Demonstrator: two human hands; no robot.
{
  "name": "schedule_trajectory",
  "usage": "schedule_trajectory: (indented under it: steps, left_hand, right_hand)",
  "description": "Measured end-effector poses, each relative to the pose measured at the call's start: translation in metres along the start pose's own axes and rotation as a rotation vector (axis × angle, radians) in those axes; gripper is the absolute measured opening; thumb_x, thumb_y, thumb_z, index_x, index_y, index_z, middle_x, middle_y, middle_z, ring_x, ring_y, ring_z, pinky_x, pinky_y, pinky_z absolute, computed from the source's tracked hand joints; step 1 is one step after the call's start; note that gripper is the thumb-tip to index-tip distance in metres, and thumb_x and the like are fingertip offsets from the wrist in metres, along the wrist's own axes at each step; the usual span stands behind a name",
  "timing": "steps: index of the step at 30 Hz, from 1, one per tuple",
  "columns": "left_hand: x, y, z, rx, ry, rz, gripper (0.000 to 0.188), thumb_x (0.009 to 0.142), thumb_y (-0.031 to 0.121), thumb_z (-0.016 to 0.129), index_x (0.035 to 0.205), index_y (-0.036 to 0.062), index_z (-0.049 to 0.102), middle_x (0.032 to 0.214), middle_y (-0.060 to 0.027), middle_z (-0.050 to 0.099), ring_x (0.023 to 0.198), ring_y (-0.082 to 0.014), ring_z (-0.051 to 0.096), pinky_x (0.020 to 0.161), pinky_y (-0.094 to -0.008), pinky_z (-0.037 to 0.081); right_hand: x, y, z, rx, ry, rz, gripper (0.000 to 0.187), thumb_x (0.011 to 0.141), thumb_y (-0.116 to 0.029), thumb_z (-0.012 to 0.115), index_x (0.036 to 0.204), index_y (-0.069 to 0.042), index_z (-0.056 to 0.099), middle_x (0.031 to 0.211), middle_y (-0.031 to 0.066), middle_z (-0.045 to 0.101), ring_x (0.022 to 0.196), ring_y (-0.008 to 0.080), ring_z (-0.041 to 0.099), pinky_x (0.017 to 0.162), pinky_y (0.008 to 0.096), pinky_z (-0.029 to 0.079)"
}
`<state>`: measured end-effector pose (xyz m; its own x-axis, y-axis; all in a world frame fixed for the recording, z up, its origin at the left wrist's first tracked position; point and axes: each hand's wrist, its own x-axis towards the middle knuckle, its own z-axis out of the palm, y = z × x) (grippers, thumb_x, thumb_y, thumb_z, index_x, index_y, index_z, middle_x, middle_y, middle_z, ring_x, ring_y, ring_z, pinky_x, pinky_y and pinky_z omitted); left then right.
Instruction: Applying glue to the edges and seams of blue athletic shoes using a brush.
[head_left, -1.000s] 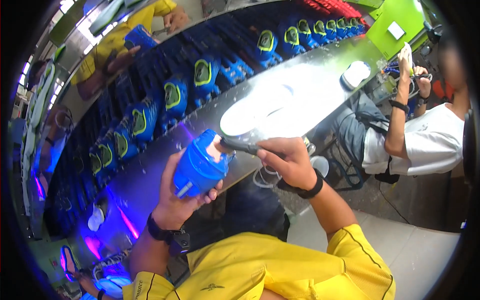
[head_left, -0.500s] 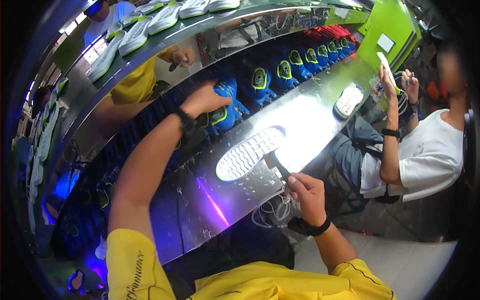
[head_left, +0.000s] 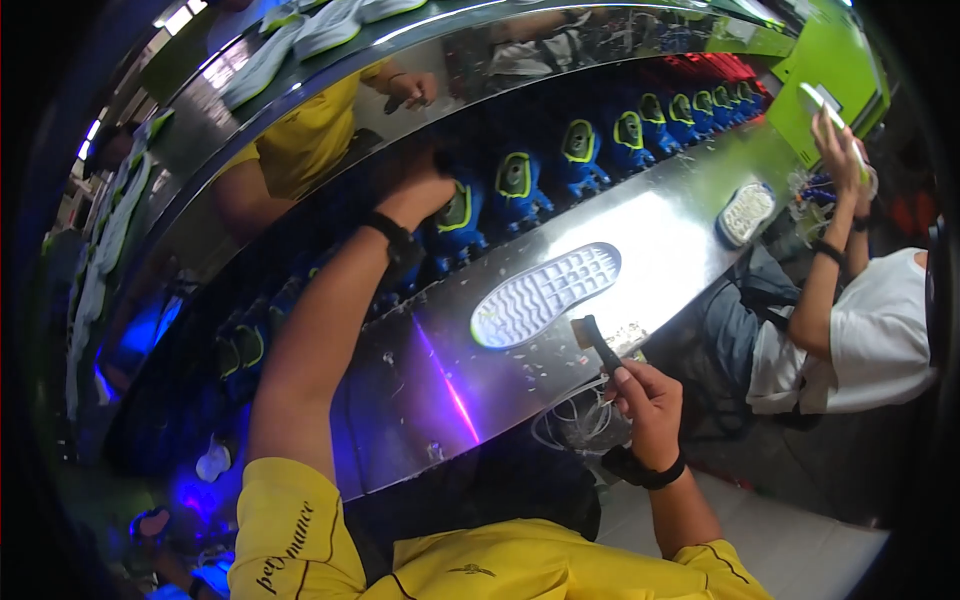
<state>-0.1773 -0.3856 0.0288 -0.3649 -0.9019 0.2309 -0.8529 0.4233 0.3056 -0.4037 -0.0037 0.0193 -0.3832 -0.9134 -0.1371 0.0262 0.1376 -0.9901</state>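
Observation:
My left hand (head_left: 422, 188) reaches over the conveyor to a blue shoe upper (head_left: 462, 222) with a lime-edged opening. Its fingers are lost in the dark behind the upper, so their grip does not show. Between the fingers and thumb of my right hand (head_left: 652, 395) is a small dark-handled brush (head_left: 603, 347). The brush head is up, just off the near edge of a sole. That white-grey shoe sole (head_left: 545, 297) lies on the metal ledge, grooved side up, with a lime tint at its near-left end.
More blue shoe uppers (head_left: 580, 150) stand in a row along the conveyor. Another sole (head_left: 747, 213) lies farther right on the metal ledge (head_left: 400, 400). A co-worker in a white shirt (head_left: 870, 330) holds a white piece at right. Pale soles (head_left: 330, 30) line the upper shelf.
The blue upper, tilted in my left hand before, now stands in line with the row. My right hand has drawn the brush away from the sole's edge. The whole view has shifted.

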Motion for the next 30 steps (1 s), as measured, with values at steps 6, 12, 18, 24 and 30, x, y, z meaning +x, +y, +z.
schedule_trajectory:
  steps: [6, 12, 18, 24, 30]
  left_hand:
    - [-0.072, -0.086, -0.008, 0.096, -0.410, -0.191, 0.089, 0.073, 0.053, 0.087, 0.152, 0.0216, 0.061, 0.149, -0.0172, 0.064, 0.137, -0.0350, 0.061, 0.116, -0.0451, 0.048]
    - [-0.107, -0.093, -0.024, -0.418, -0.066, -0.442, 0.085, 0.073, 0.048, 0.090, 0.145, 0.0106, 0.065, 0.138, -0.0125, 0.071, 0.128, -0.0254, 0.067, 0.106, -0.0385, 0.053]
    - [-0.249, -0.116, -0.095, -1.319, -0.071, 0.005, 0.045, 0.096, 0.013, 0.075, 0.140, 0.0073, 0.065, 0.132, -0.0095, 0.069, 0.119, -0.0205, 0.070, 0.105, -0.0349, 0.056]
    - [-0.302, -0.083, -0.116, -1.197, -0.068, -0.513, 0.063, 0.092, 0.024, 0.081, 0.148, 0.0021, 0.061, 0.129, -0.0152, 0.076, 0.111, -0.0250, 0.075, 0.100, -0.0366, 0.058]
    - [-0.332, -0.044, -0.080, 0.166, -0.224, -0.050, 0.074, 0.069, 0.026, 0.086, 0.141, 0.0277, 0.070, 0.102, -0.0148, 0.069, 0.102, -0.0372, 0.069, 0.092, -0.0482, 0.056]
  right_hand:
    - [-0.013, -0.008, 0.025, 0.051, -0.130, -0.039, 0.021, 0.103, -0.010, 0.067, 0.112, 0.008, 0.076, 0.076, 0.0013, 0.069, 0.065, 0.0041, 0.053, 0.060, 0.0216, 0.040]
    - [-0.031, -0.019, 0.031, 0.009, -0.126, -0.131, 0.022, 0.106, -0.012, 0.065, 0.113, 0.006, 0.077, 0.076, 0.0007, 0.069, 0.064, 0.0021, 0.050, 0.057, 0.0208, 0.035]
    - [-0.032, -0.007, 0.048, -0.030, -0.089, -0.136, 0.023, 0.104, -0.014, 0.067, 0.107, 0.006, 0.077, 0.078, -0.0011, 0.067, 0.066, 0.0051, 0.054, 0.060, 0.0210, 0.039]
    - [-0.020, 0.006, 0.053, -0.052, -0.259, -0.143, 0.025, 0.106, -0.017, 0.066, 0.116, 0.004, 0.077, 0.080, -0.0023, 0.067, 0.067, 0.0021, 0.048, 0.059, 0.0199, 0.035]
    - [-0.046, 0.000, 0.056, -0.056, -0.197, -0.153, 0.025, 0.106, -0.015, 0.066, 0.116, 0.004, 0.078, 0.080, -0.0021, 0.068, 0.066, 0.0023, 0.048, 0.059, 0.0205, 0.034]
